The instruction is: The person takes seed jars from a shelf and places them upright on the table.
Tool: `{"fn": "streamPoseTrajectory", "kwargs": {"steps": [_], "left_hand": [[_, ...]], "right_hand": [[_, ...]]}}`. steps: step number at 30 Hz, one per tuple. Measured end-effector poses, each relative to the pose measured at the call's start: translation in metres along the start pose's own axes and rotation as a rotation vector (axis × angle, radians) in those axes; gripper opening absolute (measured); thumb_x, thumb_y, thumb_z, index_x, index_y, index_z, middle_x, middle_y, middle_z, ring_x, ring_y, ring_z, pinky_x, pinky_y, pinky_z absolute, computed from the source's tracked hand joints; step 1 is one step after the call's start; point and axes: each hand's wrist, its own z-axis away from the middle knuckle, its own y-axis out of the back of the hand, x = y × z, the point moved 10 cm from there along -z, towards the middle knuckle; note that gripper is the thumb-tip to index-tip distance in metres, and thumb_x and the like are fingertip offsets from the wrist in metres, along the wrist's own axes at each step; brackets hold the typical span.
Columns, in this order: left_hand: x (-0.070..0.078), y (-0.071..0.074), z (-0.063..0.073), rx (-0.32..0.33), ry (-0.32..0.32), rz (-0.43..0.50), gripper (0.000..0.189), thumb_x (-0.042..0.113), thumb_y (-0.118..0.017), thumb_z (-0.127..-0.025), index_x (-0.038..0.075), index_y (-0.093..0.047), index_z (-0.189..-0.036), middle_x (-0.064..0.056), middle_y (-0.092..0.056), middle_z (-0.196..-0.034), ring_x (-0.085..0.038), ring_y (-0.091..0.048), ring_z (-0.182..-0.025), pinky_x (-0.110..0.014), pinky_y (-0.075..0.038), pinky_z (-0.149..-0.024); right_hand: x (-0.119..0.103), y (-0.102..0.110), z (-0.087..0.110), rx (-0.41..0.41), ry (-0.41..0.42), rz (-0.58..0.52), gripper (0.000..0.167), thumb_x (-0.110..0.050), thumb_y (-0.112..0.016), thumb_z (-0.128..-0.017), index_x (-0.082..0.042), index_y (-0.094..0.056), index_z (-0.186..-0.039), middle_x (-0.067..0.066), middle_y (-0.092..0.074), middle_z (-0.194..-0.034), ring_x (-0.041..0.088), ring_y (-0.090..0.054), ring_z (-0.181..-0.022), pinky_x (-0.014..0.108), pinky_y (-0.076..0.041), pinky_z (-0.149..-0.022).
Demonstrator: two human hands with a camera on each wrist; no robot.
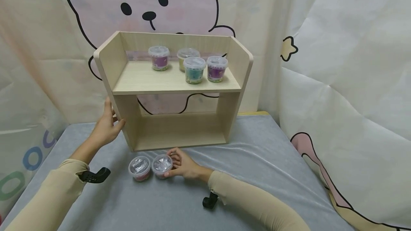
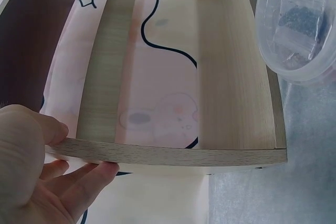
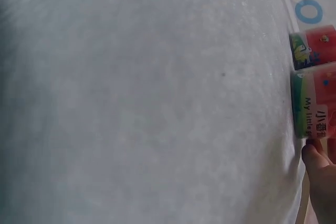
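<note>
A small pale-wood shelf unit [image 1: 141, 79] with two levels stands on the table. My left hand [image 1: 107, 126] grips the front edge of its left side panel [image 2: 173, 154], thumb on the inner face and fingers outside. In front of the unit, my right hand [image 1: 184, 166] holds a clear-lidded plastic tub [image 1: 162, 164] by its right side, thumb and fingers around it. That tub [image 3: 317, 100] shows a red and green printed label in the right wrist view. Just left of it stands a second similar tub [image 1: 139, 167], with a clear packet visible under the lid.
On the upper level are a purple tub [image 1: 159, 59] to the left, a yellowish one [image 1: 182, 58] behind, a teal one [image 1: 194, 71] and another purple one [image 1: 216, 70] to the right. Grey cloth [image 1: 263, 174] covers the table. Printed curtains [image 1: 346, 81] hang around it.
</note>
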Motion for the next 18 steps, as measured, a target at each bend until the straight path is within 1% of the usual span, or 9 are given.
{"fn": "streamPoseTrajectory", "kwargs": {"steps": [4, 7, 11, 13, 17, 18], "left_hand": [[0.0, 0.0, 0.001, 0.0, -0.012, -0.002, 0.097, -0.01, -0.054, -0.094, 0.023, 0.008, -0.159, -0.047, -0.033, -0.148, -0.069, -0.049, -0.12, -0.071, -0.05, -0.09], [-0.001, -0.001, 0.002, -0.007, -0.011, -0.005, 0.096, -0.009, -0.054, -0.094, 0.023, 0.009, -0.159, -0.047, -0.032, -0.148, -0.07, -0.048, -0.12, -0.071, -0.05, -0.089], [-0.002, -0.002, 0.002, -0.009, -0.007, 0.005, 0.096, -0.009, -0.054, -0.094, 0.024, 0.008, -0.159, -0.047, -0.032, -0.149, -0.07, -0.046, -0.122, -0.071, -0.05, -0.09], [-0.001, -0.001, 0.002, -0.004, -0.009, 0.007, 0.096, -0.009, -0.054, -0.094, 0.024, 0.008, -0.159, -0.046, -0.033, -0.149, -0.069, -0.046, -0.123, -0.07, -0.05, -0.091], [0.0, 0.0, 0.001, 0.006, -0.018, 0.009, 0.096, -0.009, -0.055, -0.094, 0.022, 0.008, -0.159, -0.046, -0.034, -0.148, -0.068, -0.048, -0.122, -0.07, -0.05, -0.091], [0.0, 0.0, 0.001, 0.008, -0.019, 0.009, 0.095, -0.009, -0.055, -0.094, 0.023, 0.007, -0.159, -0.046, -0.035, -0.147, -0.068, -0.049, -0.121, -0.07, -0.05, -0.091]], "right_hand": [[-0.004, 0.002, 0.001, -0.011, 0.003, 0.009, 0.063, 0.015, -0.071, -0.083, 0.008, -0.041, -0.138, 0.03, -0.053, -0.14, 0.02, -0.059, -0.126, 0.03, -0.05, -0.11], [-0.01, 0.005, 0.003, -0.015, 0.015, 0.035, 0.061, 0.009, -0.069, -0.087, 0.011, -0.04, -0.141, 0.031, -0.051, -0.142, 0.029, -0.056, -0.132, 0.032, -0.049, -0.112], [-0.022, 0.011, 0.004, -0.021, 0.031, 0.122, 0.054, -0.001, -0.062, -0.096, 0.012, -0.04, -0.144, 0.034, -0.049, -0.145, 0.039, -0.051, -0.138, 0.033, -0.046, -0.115], [-0.028, 0.014, 0.006, -0.018, 0.024, 0.161, 0.051, -0.006, -0.059, -0.1, 0.009, -0.042, -0.145, 0.032, -0.048, -0.147, 0.04, -0.049, -0.14, 0.033, -0.046, -0.115], [-0.043, 0.021, 0.009, -0.004, 0.0, 0.189, 0.048, -0.011, -0.057, -0.102, 0.001, -0.045, -0.146, 0.028, -0.049, -0.15, 0.039, -0.047, -0.142, 0.035, -0.045, -0.115], [-0.047, 0.023, 0.01, 0.0, 0.005, 0.195, 0.047, -0.012, -0.057, -0.102, 0.0, -0.045, -0.146, 0.027, -0.05, -0.149, 0.04, -0.047, -0.142, 0.035, -0.046, -0.114]]}}
